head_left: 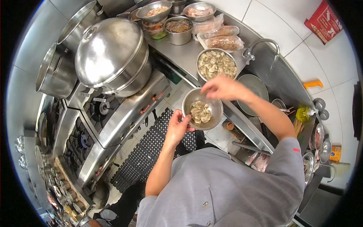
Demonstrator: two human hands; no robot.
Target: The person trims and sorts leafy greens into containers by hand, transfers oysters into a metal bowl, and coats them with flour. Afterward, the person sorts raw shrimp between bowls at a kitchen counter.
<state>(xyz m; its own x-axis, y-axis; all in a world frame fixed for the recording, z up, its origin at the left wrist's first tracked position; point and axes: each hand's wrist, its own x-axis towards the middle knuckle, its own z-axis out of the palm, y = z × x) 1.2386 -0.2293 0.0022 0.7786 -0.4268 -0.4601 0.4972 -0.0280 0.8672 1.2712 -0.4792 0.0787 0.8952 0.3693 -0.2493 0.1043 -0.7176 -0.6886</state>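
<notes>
My left hand (178, 126) grips the rim of a metal bowl (216, 113), with the thumb on the near side. Inside the bowl lies a small heap of grey-beige pieces that look like shucked oysters (200, 112). Over the bowl's far right rim is my right hand (221, 88), fingers curled together and slightly blurred; whatever they hold, if anything, is hidden. Just beyond that hand, a fuller metal bowl (199, 72) of the same oysters (216, 64) rests on the steel counter's edge.
A large domed steamer pot (109, 53) stands on the stove at left. Bagged food (224, 42) and a steel pot (179, 37) sit at the back. On the right, water runs from a faucet (264, 41) into a sink holding a large round dish (254, 85). A black perforated mat (145, 155) covers the floor.
</notes>
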